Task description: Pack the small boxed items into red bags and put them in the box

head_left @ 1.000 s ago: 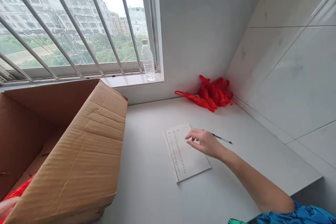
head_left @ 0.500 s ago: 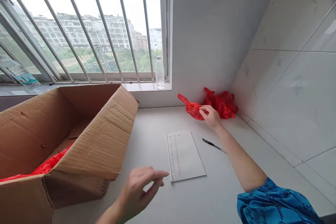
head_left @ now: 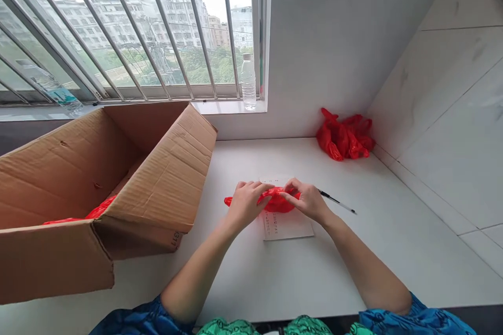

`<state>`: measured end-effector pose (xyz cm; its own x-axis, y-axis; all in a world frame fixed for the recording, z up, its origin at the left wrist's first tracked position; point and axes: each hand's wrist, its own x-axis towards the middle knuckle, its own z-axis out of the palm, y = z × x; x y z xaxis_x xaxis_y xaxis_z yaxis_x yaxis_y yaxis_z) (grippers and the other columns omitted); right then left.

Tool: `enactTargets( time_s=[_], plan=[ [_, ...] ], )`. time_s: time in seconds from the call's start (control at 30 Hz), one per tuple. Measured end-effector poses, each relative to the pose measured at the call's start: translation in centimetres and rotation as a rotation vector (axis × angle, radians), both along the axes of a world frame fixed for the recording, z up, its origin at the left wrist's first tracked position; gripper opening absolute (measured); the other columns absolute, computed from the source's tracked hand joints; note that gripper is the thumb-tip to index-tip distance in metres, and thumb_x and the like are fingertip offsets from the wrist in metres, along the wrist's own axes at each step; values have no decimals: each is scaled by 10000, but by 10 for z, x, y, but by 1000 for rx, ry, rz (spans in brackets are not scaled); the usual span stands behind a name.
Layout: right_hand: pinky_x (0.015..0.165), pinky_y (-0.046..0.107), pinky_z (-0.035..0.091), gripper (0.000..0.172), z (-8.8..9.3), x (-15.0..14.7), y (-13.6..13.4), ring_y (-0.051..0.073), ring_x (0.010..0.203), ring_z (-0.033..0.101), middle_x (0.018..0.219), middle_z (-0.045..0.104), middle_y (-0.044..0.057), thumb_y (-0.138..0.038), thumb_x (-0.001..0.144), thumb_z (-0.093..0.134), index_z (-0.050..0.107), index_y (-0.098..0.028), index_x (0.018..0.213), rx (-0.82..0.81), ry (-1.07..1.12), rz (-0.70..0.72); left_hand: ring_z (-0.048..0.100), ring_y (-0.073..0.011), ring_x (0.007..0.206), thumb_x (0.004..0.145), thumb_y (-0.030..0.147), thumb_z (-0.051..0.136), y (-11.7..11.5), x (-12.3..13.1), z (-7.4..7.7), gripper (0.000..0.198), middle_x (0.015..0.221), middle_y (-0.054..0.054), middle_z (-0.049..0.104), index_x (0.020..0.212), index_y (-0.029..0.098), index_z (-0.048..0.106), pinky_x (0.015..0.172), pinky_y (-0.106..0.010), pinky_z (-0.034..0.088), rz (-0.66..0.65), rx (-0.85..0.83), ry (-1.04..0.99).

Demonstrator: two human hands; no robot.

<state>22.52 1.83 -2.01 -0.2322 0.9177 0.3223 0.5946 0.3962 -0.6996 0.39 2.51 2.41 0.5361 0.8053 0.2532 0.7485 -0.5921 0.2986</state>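
A: ok starting closest in, what are the hands doing?

B: Both forearms are reaching in over the white table (head_left: 279, 282). The left hand (head_left: 245, 203) is pinching the red bag (head_left: 280, 203) between thumb and fingers, and the right hand (head_left: 308, 201) is pinching its other side the same way. The bag is bunching up between them, over the notebook (head_left: 293, 227). Can't tell if it's touching the page. One end is poking out past the left hand.

A: any tips for working it?

B: Thin plastic is probably clinging to itself, so I'd be using fingertips, not nails, holding one side steady while the other hand is teasing out folds. Yanking is risking a tear imo.

A: and further out?

B: The pen (head_left: 338, 202) is lying just beside the right hand, so I'd be minding that wrist. The box (head_left: 163, 183) is standing off to the left, with red plastic (head_left: 101, 208) showing inside. Farther back a red heap (head_left: 343, 137) is slumping in the corner, well apart from the hands, and a clear bottle (head_left: 248, 84) is standing on the sill (head_left: 228, 107).
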Motion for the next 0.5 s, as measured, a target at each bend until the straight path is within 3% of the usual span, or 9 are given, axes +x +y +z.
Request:
enactTargets(
  time_s=[0.13, 0.27, 0.4, 0.5],
  plan=[
    [731, 286, 444, 191, -4, -1, 3, 148, 700, 625, 865, 735, 2, -405, 951, 563, 657, -239, 932, 107, -118, 4, 633, -181, 803, 961, 280, 536, 4, 2, -14, 159, 876, -11, 722, 943, 258, 692, 788, -348, 403, 11, -24, 2],
    [666, 275, 424, 266, 1, 11, 4, 127, 645, 562, 918, 705, 17, -385, 990, 501, 652, -234, 830, 190, -83, -4, 616, -147, 756, 960, 261, 505, 13, -10, -23, 194, 862, 2, 713, 893, 240, 687, 766, -308, 422, 89, -10, -263],
    [638, 280, 433, 201, 12, 37, 1, 132, 662, 560, 1002, 676, 27, -367, 977, 523, 638, -241, 870, 140, -1, -85, 637, -147, 792, 949, 299, 522, 28, -35, -27, 187, 875, -1, 724, 929, 227, 694, 749, -276, 460, 207, -12, -496],
    [649, 284, 440, 174, 19, 46, -3, 144, 687, 563, 949, 672, 10, -362, 966, 535, 638, -254, 874, 43, 14, -95, 651, -154, 801, 945, 322, 541, 31, -44, -25, 182, 872, -3, 720, 946, 222, 693, 745, -277, 476, 309, 17, -515]
  ],
)
